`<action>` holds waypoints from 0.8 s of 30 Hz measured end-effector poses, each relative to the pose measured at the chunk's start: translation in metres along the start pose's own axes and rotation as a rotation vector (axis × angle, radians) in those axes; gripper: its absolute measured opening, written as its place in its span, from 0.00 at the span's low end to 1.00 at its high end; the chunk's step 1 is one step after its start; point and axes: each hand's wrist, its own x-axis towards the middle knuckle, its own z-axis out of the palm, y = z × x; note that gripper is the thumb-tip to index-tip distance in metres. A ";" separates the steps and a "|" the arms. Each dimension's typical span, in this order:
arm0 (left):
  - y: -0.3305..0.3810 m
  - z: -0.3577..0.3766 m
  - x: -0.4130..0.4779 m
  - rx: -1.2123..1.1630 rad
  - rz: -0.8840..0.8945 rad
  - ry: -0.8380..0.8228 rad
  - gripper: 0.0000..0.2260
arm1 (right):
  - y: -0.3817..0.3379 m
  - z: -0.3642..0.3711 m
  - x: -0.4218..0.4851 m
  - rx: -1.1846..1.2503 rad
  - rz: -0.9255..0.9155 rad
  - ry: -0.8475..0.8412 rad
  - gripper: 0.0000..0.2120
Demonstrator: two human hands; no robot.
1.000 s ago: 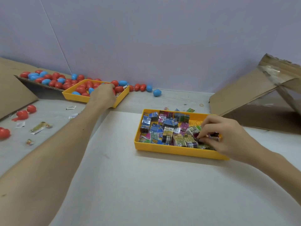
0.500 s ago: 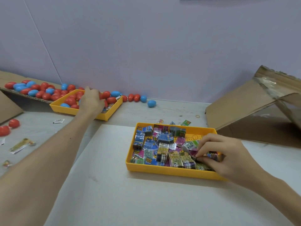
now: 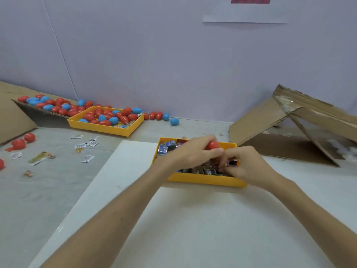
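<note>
A white board (image 3: pixel 193 229) covers part of the grey desk (image 3: pixel 48 190) below a pale lilac wall (image 3: pixel 173 64). Above the yellow plastic tray (image 3: pixel 204 179) on it, the left hand (image 3: pixel 193 153) grips a red plastic egg (image 3: pixel 212 145); the right hand (image 3: pixel 247 169) pinches a small printed packet (image 3: pixel 232 163).

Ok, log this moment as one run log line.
left hand: holds red egg | right hand: pinches small packet | where: over near yellow tray | far yellow tray: red and blue eggs
</note>
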 end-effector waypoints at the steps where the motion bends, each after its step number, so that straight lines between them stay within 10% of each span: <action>1: 0.000 0.006 -0.002 0.035 -0.002 0.009 0.09 | -0.001 0.000 -0.003 0.006 0.010 -0.003 0.22; 17: -0.016 0.028 -0.012 0.032 -0.038 0.080 0.09 | -0.005 -0.014 -0.015 0.068 -0.004 -0.022 0.09; 24: -0.016 0.027 -0.016 -0.023 -0.060 0.071 0.09 | -0.032 -0.038 -0.016 0.562 0.041 0.200 0.01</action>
